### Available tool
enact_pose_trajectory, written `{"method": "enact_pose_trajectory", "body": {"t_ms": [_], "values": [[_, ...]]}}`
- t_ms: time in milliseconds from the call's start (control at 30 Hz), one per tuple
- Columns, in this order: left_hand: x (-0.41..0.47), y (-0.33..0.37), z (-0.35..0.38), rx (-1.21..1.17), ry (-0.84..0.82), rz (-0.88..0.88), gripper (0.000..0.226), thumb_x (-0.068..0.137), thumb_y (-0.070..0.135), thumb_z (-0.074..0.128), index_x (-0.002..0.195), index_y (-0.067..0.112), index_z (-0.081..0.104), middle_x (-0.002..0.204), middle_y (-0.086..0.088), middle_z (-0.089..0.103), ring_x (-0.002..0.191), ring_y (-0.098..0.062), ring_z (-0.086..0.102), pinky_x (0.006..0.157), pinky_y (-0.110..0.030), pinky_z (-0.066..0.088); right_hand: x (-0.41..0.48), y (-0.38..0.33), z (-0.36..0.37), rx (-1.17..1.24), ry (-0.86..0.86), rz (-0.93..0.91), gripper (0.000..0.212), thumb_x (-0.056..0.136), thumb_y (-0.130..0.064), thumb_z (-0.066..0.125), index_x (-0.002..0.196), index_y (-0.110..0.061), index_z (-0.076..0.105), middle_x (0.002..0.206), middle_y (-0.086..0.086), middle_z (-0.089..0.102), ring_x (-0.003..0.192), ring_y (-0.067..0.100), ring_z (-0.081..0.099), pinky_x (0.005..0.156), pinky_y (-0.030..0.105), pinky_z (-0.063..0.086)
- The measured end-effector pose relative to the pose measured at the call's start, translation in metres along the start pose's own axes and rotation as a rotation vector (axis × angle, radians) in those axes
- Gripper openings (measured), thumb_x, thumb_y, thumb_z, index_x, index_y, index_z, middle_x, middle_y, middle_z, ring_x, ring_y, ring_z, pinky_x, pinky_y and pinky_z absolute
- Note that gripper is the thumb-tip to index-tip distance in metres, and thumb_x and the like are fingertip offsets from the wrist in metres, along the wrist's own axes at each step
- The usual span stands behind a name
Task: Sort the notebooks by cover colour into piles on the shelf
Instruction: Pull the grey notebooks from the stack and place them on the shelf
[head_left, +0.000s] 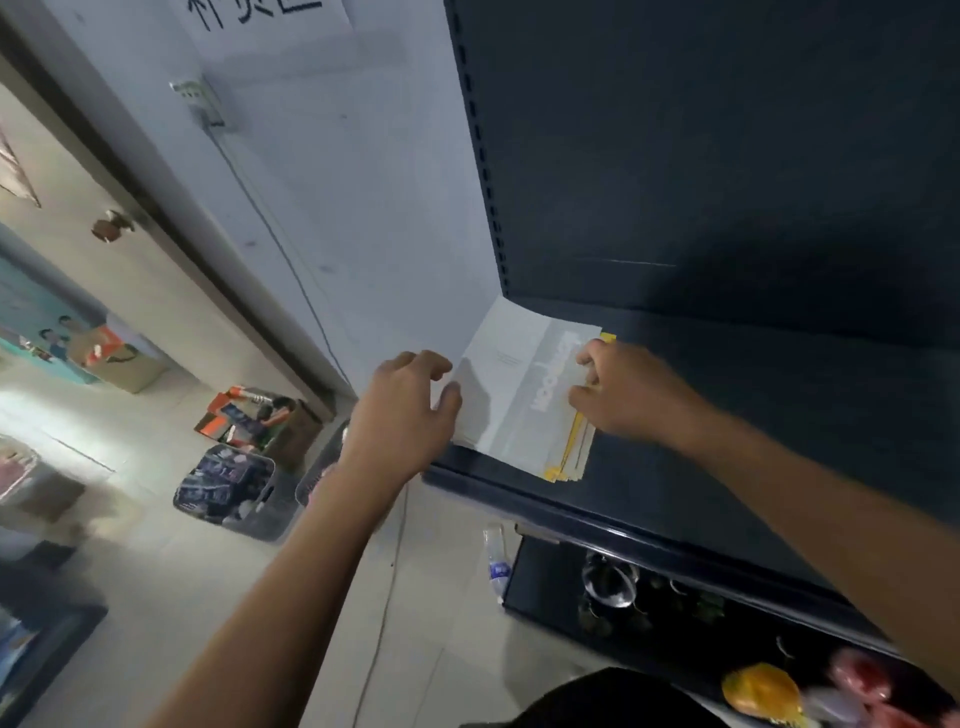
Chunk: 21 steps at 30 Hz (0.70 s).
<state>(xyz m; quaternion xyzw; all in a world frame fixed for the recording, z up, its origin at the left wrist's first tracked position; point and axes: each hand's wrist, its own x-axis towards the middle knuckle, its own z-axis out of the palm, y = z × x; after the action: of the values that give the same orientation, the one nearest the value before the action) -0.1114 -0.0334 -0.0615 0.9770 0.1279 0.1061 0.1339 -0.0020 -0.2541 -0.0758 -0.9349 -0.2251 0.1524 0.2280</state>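
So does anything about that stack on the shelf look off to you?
Yes. The stack of notebooks on the shelf is not squared up. Yellow covers poke out from under the grey top cover along its right side, by the right hand. The colours look mixed in one fanned-out pile.

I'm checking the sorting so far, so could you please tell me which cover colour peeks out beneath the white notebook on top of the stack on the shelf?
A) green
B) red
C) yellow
C: yellow notebooks stick out under the white notebook along the stack's right edge, next to the right hand.
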Motion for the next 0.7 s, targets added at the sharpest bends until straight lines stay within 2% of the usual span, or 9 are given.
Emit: {"method": "enact_pose_trajectory", "body": {"t_ms": [100,167,233,300,467,567,700], "values": [[0.030,0.005,0.016,-0.016,-0.045,0.058,0.036,0.098,0.028,0.055,0.131,0.017,0.062,0.122,-0.007,0.063,0.116,-0.026,0.053,0.094,-0.036,0.045,0.002,0.006,0.008,-0.005,0.014,0.079,0.021,0.091,-0.033,0.051,0.097,-0.013,0.054,0.097,0.002,0.058,0.090,0.027,0.058,0.080,0.043,0.052],[0.047,0.009,0.024,-0.009,-0.061,0.084,0.038,0.097,0.027,0.054,0.134,0.019,0.059,0.126,-0.009,0.060,0.120,-0.030,0.049,0.092,-0.039,0.046,0.003,0.006,0.014,0.033,0.018,0.111,0.020,0.092,-0.033,0.049,0.087,-0.014,0.050,0.091,0.000,0.055,0.083,0.023,0.057,0.072,0.040,0.050],[0.062,0.012,0.032,0.017,-0.091,0.109,0.042,0.098,0.029,0.054,0.138,0.020,0.055,0.127,-0.011,0.058,0.120,-0.033,0.047,0.089,-0.041,0.048,0.007,0.003,0.019,0.073,0.051,0.146,0.025,0.094,-0.034,0.049,0.077,-0.016,0.046,0.086,-0.001,0.052,0.073,0.017,0.053,0.059,0.035,0.043],[0.075,0.013,0.039,0.046,-0.137,0.103,0.047,0.098,0.034,0.053,0.142,0.019,0.049,0.126,-0.014,0.057,0.118,-0.035,0.050,0.086,-0.043,0.049,0.011,-0.002,0.024,0.116,0.097,0.191,0.029,0.095,-0.036,0.050,0.072,-0.019,0.042,0.084,-0.002,0.048,0.069,0.015,0.051,0.054,0.032,0.036],[0.096,0.010,0.051,0.081,-0.243,0.058,0.056,0.096,0.041,0.058,0.141,0.015,0.038,0.116,-0.013,0.060,0.105,-0.035,0.059,0.073,-0.039,0.042,0.016,-0.019,0.040,0.119,0.161,0.299,0.029,0.098,-0.038,0.049,0.078,-0.016,0.045,0.096,0.003,0.043,0.081,0.022,0.053,0.067,0.035,0.047],[0.102,0.004,0.052,0.035,-0.268,0.036,0.057,0.094,0.044,0.062,0.136,0.012,0.042,0.115,-0.011,0.061,0.101,-0.033,0.061,0.071,-0.035,0.039,0.020,-0.028,0.048,0.130,0.233,0.363,0.027,0.099,-0.040,0.049,0.090,-0.015,0.049,0.099,0.002,0.039,0.097,0.025,0.051,0.071,0.034,0.044],[0.106,-0.003,0.050,-0.004,-0.323,0.024,0.042,0.092,0.042,0.066,0.119,0.013,0.049,0.106,-0.005,0.063,0.086,-0.024,0.057,0.068,-0.033,0.039,0.025,-0.043,0.058,0.140,0.281,0.451,0.030,0.097,-0.039,0.052,0.105,-0.011,0.055,0.109,0.005,0.038,0.113,0.027,0.040,0.078,0.033,0.038]]}}
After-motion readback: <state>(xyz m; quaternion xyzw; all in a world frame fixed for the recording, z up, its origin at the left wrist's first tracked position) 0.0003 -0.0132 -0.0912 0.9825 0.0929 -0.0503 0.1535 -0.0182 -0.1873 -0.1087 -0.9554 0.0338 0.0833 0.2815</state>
